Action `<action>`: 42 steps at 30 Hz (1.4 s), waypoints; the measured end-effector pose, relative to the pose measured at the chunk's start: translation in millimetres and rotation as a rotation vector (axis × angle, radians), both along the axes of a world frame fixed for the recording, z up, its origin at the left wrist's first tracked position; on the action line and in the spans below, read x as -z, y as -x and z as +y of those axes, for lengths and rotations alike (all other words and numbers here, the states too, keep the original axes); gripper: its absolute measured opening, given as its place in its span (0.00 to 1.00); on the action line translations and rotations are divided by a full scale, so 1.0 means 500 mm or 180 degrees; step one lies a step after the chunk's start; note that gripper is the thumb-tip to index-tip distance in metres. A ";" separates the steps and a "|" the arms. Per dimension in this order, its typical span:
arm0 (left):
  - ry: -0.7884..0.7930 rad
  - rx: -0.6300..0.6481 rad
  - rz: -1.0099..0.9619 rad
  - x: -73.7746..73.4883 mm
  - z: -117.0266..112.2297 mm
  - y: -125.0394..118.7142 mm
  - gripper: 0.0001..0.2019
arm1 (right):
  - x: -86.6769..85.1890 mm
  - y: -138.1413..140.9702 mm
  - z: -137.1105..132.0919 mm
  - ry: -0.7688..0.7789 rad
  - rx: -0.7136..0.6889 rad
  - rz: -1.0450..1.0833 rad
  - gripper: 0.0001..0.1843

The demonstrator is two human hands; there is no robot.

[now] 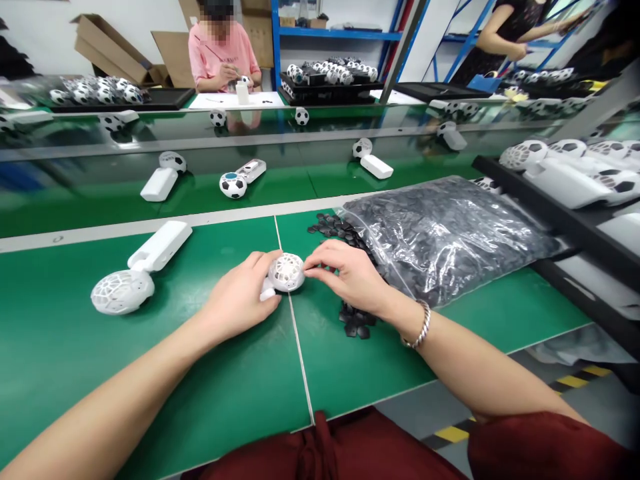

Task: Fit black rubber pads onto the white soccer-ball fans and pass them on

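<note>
While the left hand (241, 291) holds the latticed ball (288, 272), the right hand (354, 275), pinched, contents unclear, seems mid-fitting, next needing careful pressure.

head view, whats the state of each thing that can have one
left hand: closed on the held ball unit
right hand: thumb and forefinger pinched at the ball's side
held ball unit: white lattice, no black patches visible
far-left ball unit: lying down, lattice bare
clear bag: well filled, lying flat
loose black pieces: scattered beside the bag
cardboard box: flaps open
</note>
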State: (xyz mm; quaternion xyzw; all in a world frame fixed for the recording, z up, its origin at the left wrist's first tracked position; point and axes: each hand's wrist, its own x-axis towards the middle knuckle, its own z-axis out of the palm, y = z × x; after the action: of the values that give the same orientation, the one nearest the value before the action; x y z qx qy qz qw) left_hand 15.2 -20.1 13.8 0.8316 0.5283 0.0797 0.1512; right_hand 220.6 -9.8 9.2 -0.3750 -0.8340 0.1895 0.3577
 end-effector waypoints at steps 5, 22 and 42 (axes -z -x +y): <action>-0.0012 -0.0028 -0.0137 0.003 0.001 -0.002 0.29 | 0.004 0.009 -0.009 0.0680 -0.0112 0.0102 0.01; 0.0071 -0.0052 -0.0565 0.009 0.011 -0.005 0.29 | 0.028 0.024 -0.011 0.0529 -0.0246 0.0175 0.02; 0.0017 -0.0258 -0.0633 0.019 0.018 -0.012 0.25 | 0.046 0.009 0.045 0.1215 0.0116 0.0442 0.11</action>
State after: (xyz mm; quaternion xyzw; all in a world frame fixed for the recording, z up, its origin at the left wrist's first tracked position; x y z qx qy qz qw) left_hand 21.1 -11.3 4.1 0.7972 0.5441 0.1665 0.2017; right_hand 216.1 12.5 -13.8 -0.4370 -0.7493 0.3630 0.3402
